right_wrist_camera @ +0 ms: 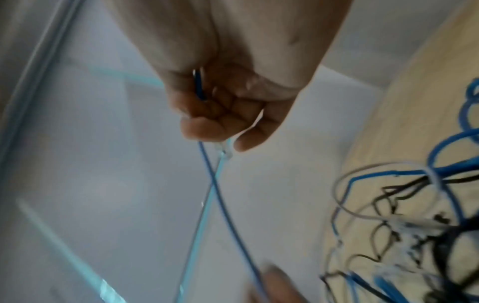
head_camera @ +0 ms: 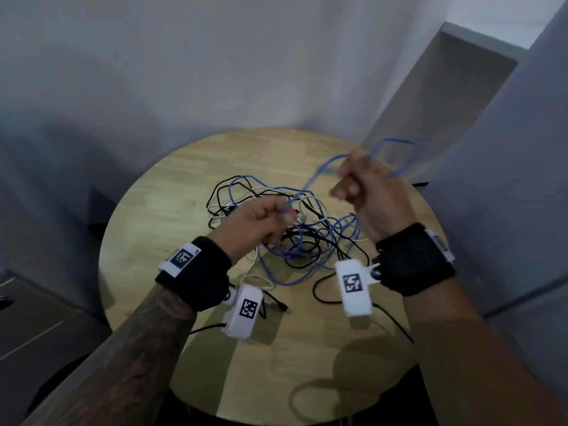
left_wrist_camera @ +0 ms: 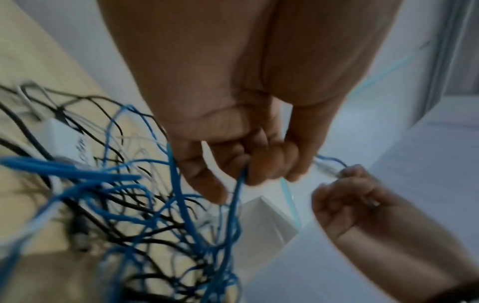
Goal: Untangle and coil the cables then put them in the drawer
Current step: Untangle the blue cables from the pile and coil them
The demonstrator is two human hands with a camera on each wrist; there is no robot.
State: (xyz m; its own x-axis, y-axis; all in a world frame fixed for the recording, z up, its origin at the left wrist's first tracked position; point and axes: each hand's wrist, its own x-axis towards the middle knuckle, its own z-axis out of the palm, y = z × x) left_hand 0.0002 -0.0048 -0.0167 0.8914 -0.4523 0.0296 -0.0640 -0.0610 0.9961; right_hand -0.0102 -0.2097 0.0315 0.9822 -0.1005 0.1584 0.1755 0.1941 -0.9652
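A tangle of blue, black and white cables (head_camera: 295,232) lies on the round wooden table (head_camera: 172,210). My left hand (head_camera: 261,221) hovers over the heap and pinches a strand of the blue cable (left_wrist_camera: 238,188). My right hand (head_camera: 356,179) is raised higher to the right, its fingers curled round the same blue cable (right_wrist_camera: 220,201), with a loop (head_camera: 390,155) sticking out beyond the fist. A clear plug (right_wrist_camera: 223,151) shows at its fingertips. The blue strand runs taut between both hands.
A dark drawer unit (head_camera: 33,321) stands at the lower left, beside the table. Grey walls close in behind, and a tall grey panel (head_camera: 436,96) leans at the back right. Black cable ends (head_camera: 396,324) trail toward the table's near edge.
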